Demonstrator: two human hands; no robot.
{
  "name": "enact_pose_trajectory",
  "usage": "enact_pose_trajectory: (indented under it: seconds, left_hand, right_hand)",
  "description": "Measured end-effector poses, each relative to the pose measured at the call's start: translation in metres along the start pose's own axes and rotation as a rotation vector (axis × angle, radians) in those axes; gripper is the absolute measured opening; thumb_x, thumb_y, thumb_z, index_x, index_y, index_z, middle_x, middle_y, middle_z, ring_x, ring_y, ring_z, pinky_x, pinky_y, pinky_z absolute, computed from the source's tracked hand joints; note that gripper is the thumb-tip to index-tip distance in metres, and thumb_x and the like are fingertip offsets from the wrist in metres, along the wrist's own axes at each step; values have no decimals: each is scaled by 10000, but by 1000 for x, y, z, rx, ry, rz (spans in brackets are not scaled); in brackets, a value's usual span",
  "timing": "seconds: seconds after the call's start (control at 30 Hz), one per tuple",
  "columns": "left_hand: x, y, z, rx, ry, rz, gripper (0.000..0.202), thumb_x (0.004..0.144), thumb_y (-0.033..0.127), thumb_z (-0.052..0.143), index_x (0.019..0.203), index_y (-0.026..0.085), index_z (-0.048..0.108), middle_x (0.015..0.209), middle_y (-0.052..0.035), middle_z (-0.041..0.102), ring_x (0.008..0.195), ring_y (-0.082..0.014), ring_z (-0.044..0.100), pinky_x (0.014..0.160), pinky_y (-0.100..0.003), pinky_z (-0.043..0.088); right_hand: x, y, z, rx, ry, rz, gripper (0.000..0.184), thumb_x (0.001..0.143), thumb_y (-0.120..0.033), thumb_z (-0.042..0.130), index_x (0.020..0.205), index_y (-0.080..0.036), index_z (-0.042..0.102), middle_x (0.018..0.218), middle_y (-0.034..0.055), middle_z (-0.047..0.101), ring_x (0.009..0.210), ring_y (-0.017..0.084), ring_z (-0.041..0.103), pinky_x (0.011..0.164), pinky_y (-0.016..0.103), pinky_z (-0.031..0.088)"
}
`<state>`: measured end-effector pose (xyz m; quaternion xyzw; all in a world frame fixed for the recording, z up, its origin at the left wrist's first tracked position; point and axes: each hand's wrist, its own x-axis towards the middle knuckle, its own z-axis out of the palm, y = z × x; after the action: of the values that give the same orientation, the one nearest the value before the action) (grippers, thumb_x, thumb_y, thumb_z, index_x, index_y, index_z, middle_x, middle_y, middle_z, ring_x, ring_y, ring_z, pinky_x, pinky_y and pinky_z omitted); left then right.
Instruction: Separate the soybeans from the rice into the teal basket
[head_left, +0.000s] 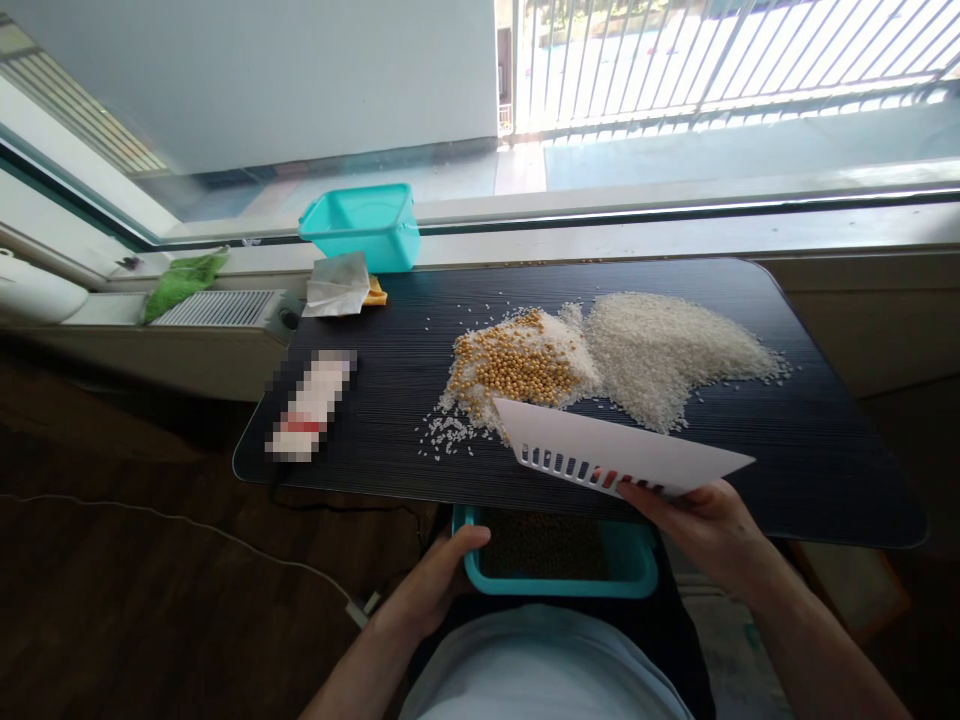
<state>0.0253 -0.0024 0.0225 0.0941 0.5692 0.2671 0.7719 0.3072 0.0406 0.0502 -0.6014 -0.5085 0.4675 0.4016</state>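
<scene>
My right hand (694, 520) grips a white plastic sheet (600, 440) with a row of slots along its lower edge. The sheet is tilted over the table's front, its left corner at the pile of yellow beans (525, 365) mixed with white rice. To the right of the beans spreads a larger heap of white rice (660, 345). Below the table edge, my left hand (454, 560) holds the rim of a turquoise bin (562, 587) on my lap. Small dark grains or beans lie in it, too dim to name.
A second turquoise bin (367, 225) stands by the window, with crumpled packaging (337, 285) in front. A blurred white-and-red item (311, 405) lies on the dark table (390, 420) at left. A white cable (225, 530) runs across the floor. A green cloth (184, 280) rests on the radiator.
</scene>
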Motion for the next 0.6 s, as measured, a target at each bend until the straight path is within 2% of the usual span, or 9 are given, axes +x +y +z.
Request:
enact_pose_trajectory:
  seconds: [0.23,0.47,0.6]
  left_hand:
    - [3,-3,-4,3,3,-8,523,726,333,723,1191,116,626,1088,-107,754,1021,-272,693,790,-318,565]
    - [4,-3,-6,7,-25,2,463,758,331,704,1166,117,659,1111,-121,747,1072,-282,680,796,-322,566]
    - [3,-3,-7,-4,-49,-1,485,754,334,708,1180,110,653,1114,-124,747,1068,-281,682,812,-318,563]
  right_hand:
    - [8,-14,-10,-24,137,2,377,572,-572,831,729,-231,803,787,44,789,757,302,749,774,434,629]
    - [16,-27,0,15,106,-9,381,570,-560,836,736,-220,802,785,45,788,756,294,746,740,407,629]
    - [15,-30,-3,5,60,-3,392,575,-574,827,743,-221,805,769,45,786,738,294,744,713,402,629]
